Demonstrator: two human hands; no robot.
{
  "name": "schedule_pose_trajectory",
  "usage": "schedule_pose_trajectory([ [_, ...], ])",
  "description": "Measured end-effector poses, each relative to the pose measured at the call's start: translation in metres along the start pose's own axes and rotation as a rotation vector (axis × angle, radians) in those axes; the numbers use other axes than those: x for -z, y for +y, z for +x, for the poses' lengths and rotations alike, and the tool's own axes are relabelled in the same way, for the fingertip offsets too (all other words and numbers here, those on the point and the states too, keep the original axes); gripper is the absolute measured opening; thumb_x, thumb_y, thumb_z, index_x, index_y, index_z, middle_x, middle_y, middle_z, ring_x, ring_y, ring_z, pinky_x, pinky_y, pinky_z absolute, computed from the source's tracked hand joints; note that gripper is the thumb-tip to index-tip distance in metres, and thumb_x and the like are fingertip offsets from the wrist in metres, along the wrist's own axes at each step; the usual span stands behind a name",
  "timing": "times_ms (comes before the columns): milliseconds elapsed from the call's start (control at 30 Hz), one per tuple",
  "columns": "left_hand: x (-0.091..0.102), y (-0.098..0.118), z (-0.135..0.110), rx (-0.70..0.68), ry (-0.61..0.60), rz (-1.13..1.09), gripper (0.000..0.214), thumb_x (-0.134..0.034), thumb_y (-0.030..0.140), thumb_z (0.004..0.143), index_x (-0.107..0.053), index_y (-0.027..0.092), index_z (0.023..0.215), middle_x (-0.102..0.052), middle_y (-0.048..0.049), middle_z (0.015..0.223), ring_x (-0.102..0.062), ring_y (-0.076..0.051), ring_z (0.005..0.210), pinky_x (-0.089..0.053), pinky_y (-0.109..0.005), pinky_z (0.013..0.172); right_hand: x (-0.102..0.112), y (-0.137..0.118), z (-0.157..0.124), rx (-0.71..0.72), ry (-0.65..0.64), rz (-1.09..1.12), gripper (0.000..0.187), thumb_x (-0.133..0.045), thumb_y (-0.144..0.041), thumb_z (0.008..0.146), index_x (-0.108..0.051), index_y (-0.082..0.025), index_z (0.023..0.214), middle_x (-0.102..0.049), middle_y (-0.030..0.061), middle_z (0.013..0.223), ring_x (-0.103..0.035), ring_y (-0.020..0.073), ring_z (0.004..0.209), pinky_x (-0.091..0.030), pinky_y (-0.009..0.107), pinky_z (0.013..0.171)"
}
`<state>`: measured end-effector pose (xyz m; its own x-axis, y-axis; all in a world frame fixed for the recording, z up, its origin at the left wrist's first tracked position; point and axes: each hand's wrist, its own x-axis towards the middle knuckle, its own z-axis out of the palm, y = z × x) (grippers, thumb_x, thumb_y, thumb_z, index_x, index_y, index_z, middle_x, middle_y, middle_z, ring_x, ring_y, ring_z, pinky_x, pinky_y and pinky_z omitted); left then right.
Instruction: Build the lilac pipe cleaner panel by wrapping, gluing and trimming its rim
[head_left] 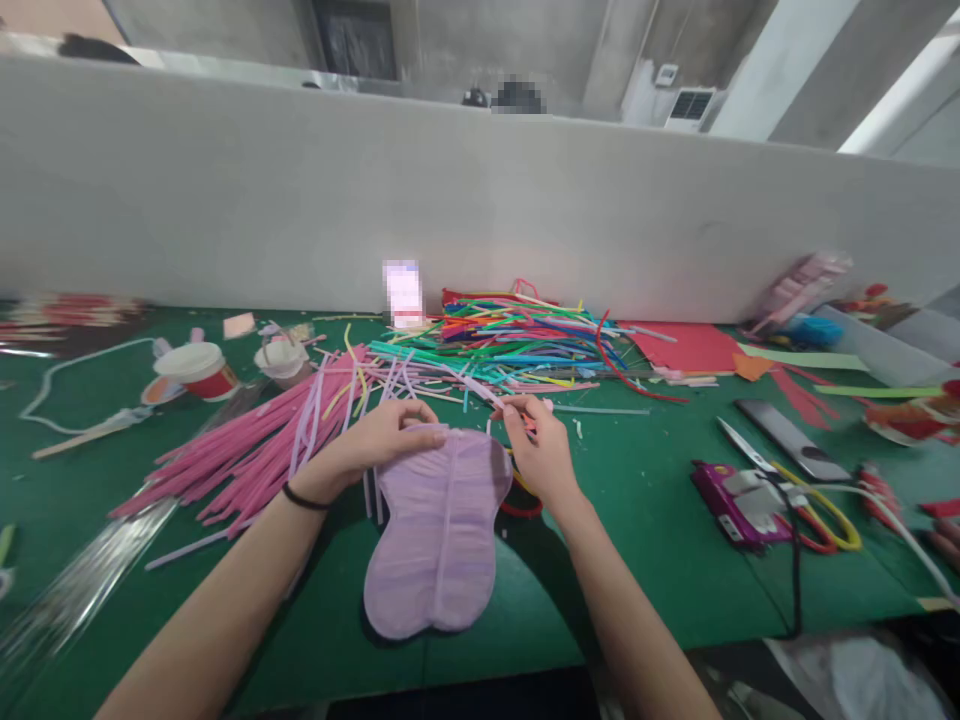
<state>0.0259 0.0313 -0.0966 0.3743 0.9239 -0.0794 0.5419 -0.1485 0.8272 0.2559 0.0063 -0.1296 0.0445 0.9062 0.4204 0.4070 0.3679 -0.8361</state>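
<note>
Held upright over the near part of the green table is a flat lilac shape with rounded lobes (431, 530), its face covered in lilac strips with one raised strip down the middle. My left hand (397, 435) grips its top edge, thumb in front and fingers behind. By the top right corner, my right hand (538, 440) pinches a thin lilac pipe cleaner (480, 390) that slants up to the left. Whether that strip is joined to the shape I cannot tell. Orange-handled scissors (521, 508) lie partly hidden behind the shape.
A bundle of pink pipe cleaners (255, 450) lies left, a mixed-colour pile (510, 340) behind. Paper cups (199, 370) stand at back left. On the right are a purple power strip (739, 505), yellow-handled scissors (825, 510), a grey phone-like slab (791, 440) and red paper (686, 348).
</note>
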Motion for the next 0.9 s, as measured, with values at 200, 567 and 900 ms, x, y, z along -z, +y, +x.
schedule_pose_trajectory([
  [200,0.053,0.078,-0.005,-0.262,0.569,-0.208,0.035,-0.08,0.051,0.073,-0.076,0.02,0.089,-0.076,-0.0039,0.082,-0.067,-0.018,0.07,-0.051,-0.027,0.062,0.028,-0.063,0.055,0.175,0.132,0.262,0.013,-0.059,-0.029,0.091,-0.068,-0.022,0.093,-0.073,0.0015,0.086,-0.068,0.0174,0.084,-0.052,0.033,0.081],
  [567,0.045,0.083,-0.023,-0.638,0.745,0.08,0.007,-0.077,0.027,0.082,-0.075,0.021,0.086,-0.078,-0.001,0.085,-0.072,-0.014,0.077,-0.058,-0.025,0.074,0.055,-0.111,0.059,0.5,0.293,0.067,0.016,-0.059,-0.026,0.095,-0.073,-0.025,0.104,-0.076,0.0027,0.096,-0.068,0.0213,0.104,-0.05,0.044,0.097],
  [900,0.057,0.077,-0.04,-0.737,0.692,0.342,0.016,-0.076,0.025,0.084,-0.075,0.025,0.099,-0.078,0.0,0.092,-0.073,-0.014,0.079,-0.059,-0.026,0.076,0.05,-0.115,0.042,0.62,0.187,-0.307,0.006,-0.069,-0.025,0.09,-0.073,-0.03,0.09,-0.075,-0.0032,0.088,-0.062,0.0233,0.111,-0.037,0.05,0.104],
])
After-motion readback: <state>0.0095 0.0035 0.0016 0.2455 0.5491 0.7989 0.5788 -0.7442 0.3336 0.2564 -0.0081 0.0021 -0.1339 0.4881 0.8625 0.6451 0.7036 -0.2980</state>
